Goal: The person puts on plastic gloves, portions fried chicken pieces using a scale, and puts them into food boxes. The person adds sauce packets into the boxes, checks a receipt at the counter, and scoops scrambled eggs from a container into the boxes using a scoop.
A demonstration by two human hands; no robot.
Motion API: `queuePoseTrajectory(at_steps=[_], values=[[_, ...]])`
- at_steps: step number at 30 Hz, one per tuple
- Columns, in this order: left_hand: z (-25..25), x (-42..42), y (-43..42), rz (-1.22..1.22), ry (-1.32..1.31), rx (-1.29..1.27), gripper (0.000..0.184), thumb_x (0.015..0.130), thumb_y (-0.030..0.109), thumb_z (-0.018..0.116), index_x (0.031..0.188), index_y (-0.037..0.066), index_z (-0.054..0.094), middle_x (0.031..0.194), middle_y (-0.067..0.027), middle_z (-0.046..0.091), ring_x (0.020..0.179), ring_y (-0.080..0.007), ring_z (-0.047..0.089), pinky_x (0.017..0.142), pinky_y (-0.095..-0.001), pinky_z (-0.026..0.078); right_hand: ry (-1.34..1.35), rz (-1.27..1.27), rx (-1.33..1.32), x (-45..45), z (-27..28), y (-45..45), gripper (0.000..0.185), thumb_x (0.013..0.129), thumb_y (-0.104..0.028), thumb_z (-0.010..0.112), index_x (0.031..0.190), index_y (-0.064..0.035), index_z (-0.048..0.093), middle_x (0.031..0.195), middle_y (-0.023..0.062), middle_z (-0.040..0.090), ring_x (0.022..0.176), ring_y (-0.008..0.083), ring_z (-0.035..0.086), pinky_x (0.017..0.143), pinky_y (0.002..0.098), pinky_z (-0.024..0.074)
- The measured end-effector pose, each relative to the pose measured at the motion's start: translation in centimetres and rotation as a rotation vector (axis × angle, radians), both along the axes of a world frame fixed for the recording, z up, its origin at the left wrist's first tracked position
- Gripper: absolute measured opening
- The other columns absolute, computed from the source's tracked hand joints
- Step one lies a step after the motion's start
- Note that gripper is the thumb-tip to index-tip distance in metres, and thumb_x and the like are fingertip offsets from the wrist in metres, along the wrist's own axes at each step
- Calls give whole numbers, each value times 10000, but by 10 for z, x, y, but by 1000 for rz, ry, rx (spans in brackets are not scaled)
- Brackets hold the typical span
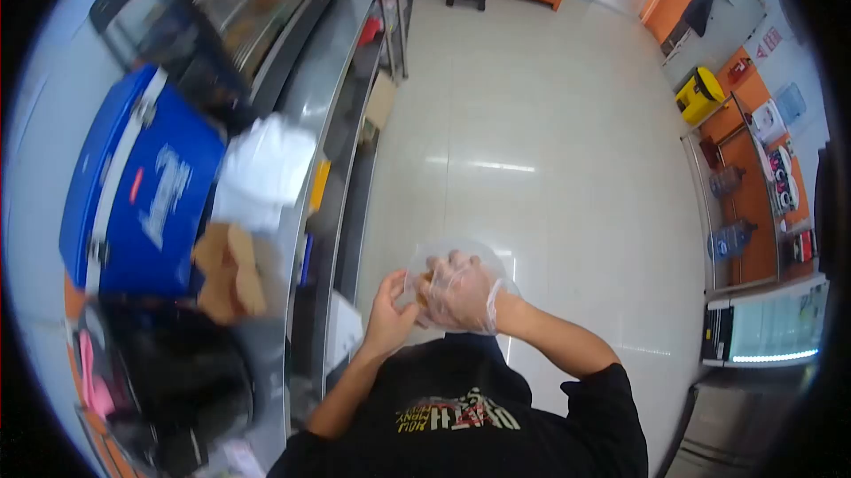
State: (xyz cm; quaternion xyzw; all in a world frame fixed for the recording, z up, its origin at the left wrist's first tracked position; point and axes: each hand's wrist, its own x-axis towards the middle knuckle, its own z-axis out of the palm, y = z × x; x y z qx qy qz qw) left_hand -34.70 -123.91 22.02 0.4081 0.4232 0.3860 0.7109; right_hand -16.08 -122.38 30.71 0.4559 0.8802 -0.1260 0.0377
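Note:
My right hand [465,290] is covered by thin clear plastic that bunches at the wrist like a disposable glove. Its fingers are bent around something small and brownish-orange [423,290], too blurred to name. Around that hand spreads a clear, rounded piece of plastic [470,250]; whether it is a bag or a bowl I cannot tell. On its left side my bare left hand [390,312] grips the edge, thumb and fingers curled. Both hands are in front of my black shirt, above the floor.
Along the left runs a metal counter [315,92] with shelves below. On it stand a blue cooler box [168,176], white paper [266,163], brown cardboard [230,274] and a black appliance [168,380]. Pale tiled floor [532,123] stretches ahead. A rack [700,185] and a yellow bin [700,95] stand right.

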Motion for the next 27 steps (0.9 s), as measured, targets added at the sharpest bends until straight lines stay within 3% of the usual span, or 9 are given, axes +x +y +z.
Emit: queuePoseTrajectory(at_steps=[4, 7, 13, 14, 17, 20, 21, 24, 27], values=[[6, 59, 150, 76, 28, 12, 613, 825, -153, 456, 1400, -15, 297, 1344, -248, 494, 936, -284, 689, 628, -316, 619, -108, 118, 41, 73, 28, 174, 601, 900, -617, 548, 1361, -233, 554, 1336, 181, 511, 1093, 386, 597, 784, 468, 564], [11, 102, 248, 217, 16, 65, 620, 826, -157, 452, 1409, -15, 295, 1346, -245, 496, 913, -265, 690, 623, -308, 612, -214, 158, -22, 101, 35, 285, 575, 903, -575, 577, 1377, -253, 532, 1343, 184, 502, 1056, 381, 614, 746, 465, 576], [-30, 150, 459, 392, 1, 26, 619, 855, -144, 478, 1425, -2, 281, 1393, -238, 460, 832, -221, 689, 595, -285, 586, -55, 250, 68, 144, -35, 523, 530, 877, -499, 653, 1333, -253, 543, 1366, 188, 472, 950, 370, 619, 629, 430, 591], [-32, 158, 491, 422, 12, 15, 623, 856, -141, 480, 1428, 7, 282, 1397, -237, 453, 830, -222, 690, 595, -283, 585, -30, 266, 77, 148, -50, 560, 573, 849, -522, 669, 1344, -262, 541, 1348, 186, 481, 905, 370, 613, 685, 452, 573], [-42, 191, 581, 522, 12, 112, 633, 850, -121, 470, 1434, 45, 290, 1401, -226, 434, 771, -210, 692, 591, -283, 583, -16, 329, 269, 163, -26, 659, 608, 814, -526, 701, 1347, -277, 546, 1317, 169, 502, 931, 375, 600, 773, 462, 541], [-21, 219, 658, 602, -1, 28, 618, 864, -110, 484, 1429, 49, 291, 1394, -204, 431, 701, -182, 677, 613, -287, 578, -56, 498, 160, 159, 2, 748, 672, 783, -507, 740, 1371, -267, 522, 1304, 181, 500, 1003, 397, 565, 812, 469, 508], [-24, 216, 680, 629, 4, 35, 619, 865, -101, 491, 1430, 55, 292, 1406, -197, 422, 695, -176, 674, 612, -288, 576, -115, 523, 85, 150, -2, 775, 679, 777, -488, 752, 1370, -260, 514, 1304, 193, 495, 1024, 403, 553, 801, 472, 510], [-14, 215, 716, 723, 151, -10, 638, 868, -99, 497, 1447, 69, 288, 1428, -192, 404, 721, -174, 674, 613, -290, 573, 104, 760, 51, 148, -41, 835, 656, 770, -419, 769, 1348, -248, 512, 1275, 210, 497, 1020, 409, 550, 797, 485, 509], [-39, 228, 719, 1019, 27, -55, 651, 870, -94, 501, 1461, 68, 280, 1439, -194, 397, 759, -176, 674, 608, -296, 573, 198, 1081, -82, 107, -72, 873, 549, 782, -380, 737, 1284, -238, 569, 1264, 201, 508, 1006, 421, 545, 837, 495, 509]])
